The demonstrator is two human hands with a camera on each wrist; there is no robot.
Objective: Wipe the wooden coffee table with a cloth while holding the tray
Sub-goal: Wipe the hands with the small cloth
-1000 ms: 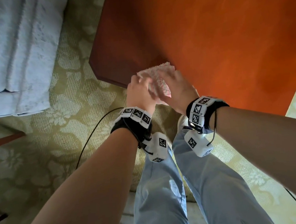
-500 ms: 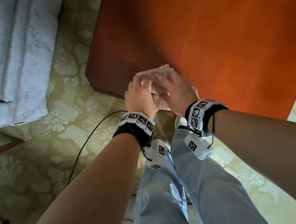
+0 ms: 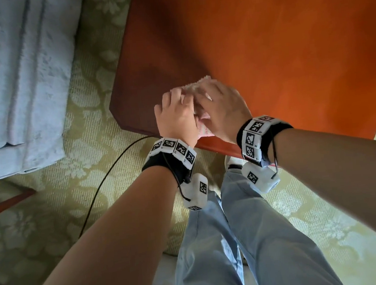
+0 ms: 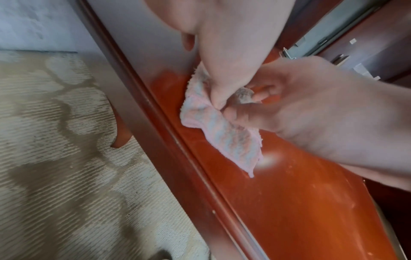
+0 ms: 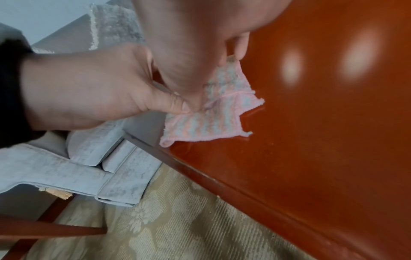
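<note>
The glossy reddish wooden coffee table (image 3: 264,43) fills the upper right of the head view. A small pink and grey striped cloth (image 3: 200,85) lies bunched on it close to the near edge. My left hand (image 3: 178,99) and my right hand (image 3: 203,92) meet over the cloth, and both pinch it. In the left wrist view the two thumbs press together on the cloth (image 4: 222,140). The right wrist view shows the cloth (image 5: 211,123) hanging from both hands onto the table (image 5: 333,140). No tray is in any view.
A pale blue-grey sofa (image 3: 15,78) stands to the left of the table. Patterned green carpet (image 3: 64,223) covers the floor, with a black cable (image 3: 108,184) across it. My legs in light jeans (image 3: 215,243) stand at the table's near edge. A dark wooden bar (image 3: 4,203) is at far left.
Both hands have closed in over the cloth, so less of it shows above the fingers. They have stayed together near the table's near edge, and the view has shifted slightly.
</note>
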